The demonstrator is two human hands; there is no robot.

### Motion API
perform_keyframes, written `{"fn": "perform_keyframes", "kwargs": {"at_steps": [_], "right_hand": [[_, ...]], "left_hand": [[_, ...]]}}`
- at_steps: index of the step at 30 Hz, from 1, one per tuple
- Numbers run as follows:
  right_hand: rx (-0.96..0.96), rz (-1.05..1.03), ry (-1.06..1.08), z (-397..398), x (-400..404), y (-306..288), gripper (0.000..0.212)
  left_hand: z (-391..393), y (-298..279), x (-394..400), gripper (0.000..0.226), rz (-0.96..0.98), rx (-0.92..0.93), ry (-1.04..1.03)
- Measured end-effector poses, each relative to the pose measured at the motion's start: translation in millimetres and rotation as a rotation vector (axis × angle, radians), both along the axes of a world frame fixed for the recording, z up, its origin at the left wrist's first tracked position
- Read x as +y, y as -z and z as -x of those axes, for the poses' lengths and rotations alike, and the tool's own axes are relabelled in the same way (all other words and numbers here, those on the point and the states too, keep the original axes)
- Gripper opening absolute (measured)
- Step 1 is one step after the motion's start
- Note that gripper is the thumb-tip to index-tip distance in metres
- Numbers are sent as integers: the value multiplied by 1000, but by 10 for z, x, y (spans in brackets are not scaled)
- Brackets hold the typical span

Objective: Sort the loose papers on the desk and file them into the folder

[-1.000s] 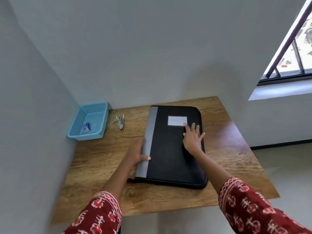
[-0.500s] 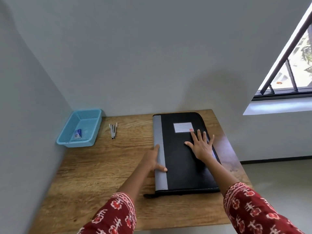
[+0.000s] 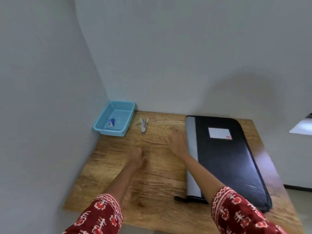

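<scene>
sleeves: red patterned, both forearms reach in from the near edge.
left hand (image 3: 137, 157): low over bare wood, left of centre; blurred, fingers look loosely together, holds nothing; can't tell if it touches the surface.
right hand (image 3: 177, 141): further in, just beside the folder's grey spine; fingers straight and a little spread, thumb out to the left, holds nothing; contact with the spine unclear.
folder (image 3: 226, 159): black zip folder, grey spine strip, white label on the cover; lies flat and closed on the right half of the surface; zip pull tab sticks out at the near-left corner.
loose papers: none visible anywhere on the surface; likely already inside the folder, a guess.
task stage: looks at or near the end, folder shut, both hands free.
risk 1: folder's far-right corner sits near the right edge; a careless push from the spine side could slide it off.
risk 2: if the zip is not fully run, lifting could spill sheets; zip state can't be read here.
stapler-like tool (image 3: 143, 125): small, white and metal, far side, between hands and tray; blurry.
tray (image 3: 104, 125): light blue plastic basket in the far-left corner, against the wall; one small blue-white item inside.
surface (image 3: 152, 183): wood-grain desk top, dark cracks in the grain.
room: plain grey walls meeting in the corner, bright window sill at right edge, floor strip at lower right.
</scene>
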State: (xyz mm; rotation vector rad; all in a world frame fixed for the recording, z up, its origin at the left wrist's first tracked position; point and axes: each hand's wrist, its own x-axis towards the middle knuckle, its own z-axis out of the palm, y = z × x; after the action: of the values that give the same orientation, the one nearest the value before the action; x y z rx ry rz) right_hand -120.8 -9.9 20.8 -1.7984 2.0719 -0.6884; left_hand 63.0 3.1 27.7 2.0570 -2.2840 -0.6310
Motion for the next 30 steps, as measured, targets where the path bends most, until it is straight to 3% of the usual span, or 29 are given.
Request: {"fn": "perform_keyframes", "kwargs": {"at_steps": [8, 14, 18, 23, 27, 30], "right_hand": [[-290, -51, 98, -981, -794, 133, 37], [-286, -105, 201, -1198, -1239, 297, 42], [-298, -68, 273, -1150, -1443, 97, 40], [-272, 79, 105, -1435, -1654, -379, 40], [-265, -19, -82, -1919, -1759, -402, 40], [-134, -111, -108, -2166, -1804, -137, 42]], "left_hand": [[-1044, -66, -540, 28, -5, -183, -228], [-1321, -56, -918, 60, -108, -156, -264], [-1354, -113, -1072, 65, -150, -204, -235], [-1409, -123, -1178, 66, -147, -222, -217], [-1419, -125, -1208, 63, -143, -209, -197], [-1479, -89, -1170, 60, -108, -171, -206]]}}
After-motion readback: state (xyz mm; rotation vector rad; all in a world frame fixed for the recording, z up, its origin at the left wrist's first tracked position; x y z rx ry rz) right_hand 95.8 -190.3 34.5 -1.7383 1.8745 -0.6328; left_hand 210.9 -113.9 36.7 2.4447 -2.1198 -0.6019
